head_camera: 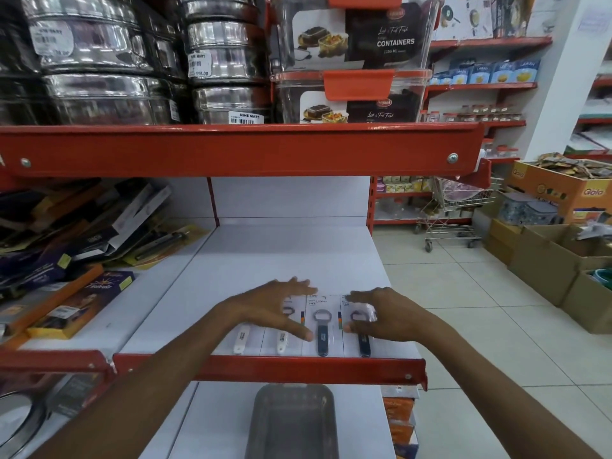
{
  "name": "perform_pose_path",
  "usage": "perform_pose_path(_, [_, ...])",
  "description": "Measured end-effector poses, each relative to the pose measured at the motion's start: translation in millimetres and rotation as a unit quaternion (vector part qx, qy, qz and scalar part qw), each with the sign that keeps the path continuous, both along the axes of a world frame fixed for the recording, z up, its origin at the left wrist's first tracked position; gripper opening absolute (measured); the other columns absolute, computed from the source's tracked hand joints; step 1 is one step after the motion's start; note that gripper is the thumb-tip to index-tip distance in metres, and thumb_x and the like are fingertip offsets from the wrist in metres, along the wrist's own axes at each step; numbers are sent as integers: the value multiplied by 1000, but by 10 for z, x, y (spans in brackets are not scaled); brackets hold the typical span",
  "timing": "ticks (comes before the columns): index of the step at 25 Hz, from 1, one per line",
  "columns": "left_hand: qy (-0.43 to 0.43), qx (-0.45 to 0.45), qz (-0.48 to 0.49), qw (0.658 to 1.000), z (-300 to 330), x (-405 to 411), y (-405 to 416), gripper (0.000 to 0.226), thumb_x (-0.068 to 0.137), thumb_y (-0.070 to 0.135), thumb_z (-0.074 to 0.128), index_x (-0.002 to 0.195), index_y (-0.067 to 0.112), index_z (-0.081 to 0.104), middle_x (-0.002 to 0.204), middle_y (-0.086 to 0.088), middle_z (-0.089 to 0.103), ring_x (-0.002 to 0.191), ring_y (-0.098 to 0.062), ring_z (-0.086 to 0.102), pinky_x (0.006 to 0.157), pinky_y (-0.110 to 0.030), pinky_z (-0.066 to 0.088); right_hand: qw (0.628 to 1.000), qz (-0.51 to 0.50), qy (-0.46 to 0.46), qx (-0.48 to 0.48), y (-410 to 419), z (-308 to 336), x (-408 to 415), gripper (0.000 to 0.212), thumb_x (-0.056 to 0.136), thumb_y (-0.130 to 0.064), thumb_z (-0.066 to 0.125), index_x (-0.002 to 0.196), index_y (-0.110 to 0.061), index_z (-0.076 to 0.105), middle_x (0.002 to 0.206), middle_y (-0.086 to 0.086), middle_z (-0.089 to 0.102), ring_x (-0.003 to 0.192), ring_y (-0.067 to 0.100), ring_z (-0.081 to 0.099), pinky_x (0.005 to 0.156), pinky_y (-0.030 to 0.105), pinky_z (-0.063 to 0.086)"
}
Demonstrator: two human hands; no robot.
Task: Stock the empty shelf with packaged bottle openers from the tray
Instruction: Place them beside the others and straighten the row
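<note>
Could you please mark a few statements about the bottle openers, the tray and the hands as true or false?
1. Four packaged bottle openers lie side by side at the front of the white shelf. True.
2. All four have dark handles. False: the two leftmost are white, the other two dark.
3. The tray on the shelf below looks empty. True.
4. The left hand lifts an opener off the shelf. False: both it and the right hand are spread over the flat packages.
</note>
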State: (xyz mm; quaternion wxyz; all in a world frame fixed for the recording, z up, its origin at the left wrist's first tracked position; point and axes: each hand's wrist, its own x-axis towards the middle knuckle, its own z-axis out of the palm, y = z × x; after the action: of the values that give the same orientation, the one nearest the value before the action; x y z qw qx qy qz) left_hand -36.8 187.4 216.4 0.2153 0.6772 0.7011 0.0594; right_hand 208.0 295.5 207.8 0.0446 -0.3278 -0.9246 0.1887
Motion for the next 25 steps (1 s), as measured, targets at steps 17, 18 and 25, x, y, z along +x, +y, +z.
perform_pose_path(17, [11,-26,8,1000,-26,-280,-266,95,71,63,77,151,40,31,166,11,21,153,-17,20,123,-43,21,999,39,-16,-2,-258,-111,-274,62,84,-62,56,139,-34,47,153,-5,41,137,21,41,112,38,32])
perform_pose_path(18, [0,-23,11,1000,-37,-296,-286,97,71,63,78,152,40,29,166,12,19,154,-15,17,124,-42,19,999,41,-15,-3,-255,-109,-277,61,85,-61,56,138,-34,47,152,-5,42,136,21,42,112,38,32])
perform_pose_path(25, [25,-56,48,997,119,-606,-530,113,63,64,81,156,35,22,168,9,12,155,-12,8,124,-38,15,998,47,-37,-1,-281,-32,-270,62,85,-60,56,139,-30,47,149,-3,46,134,23,45,110,39,35])
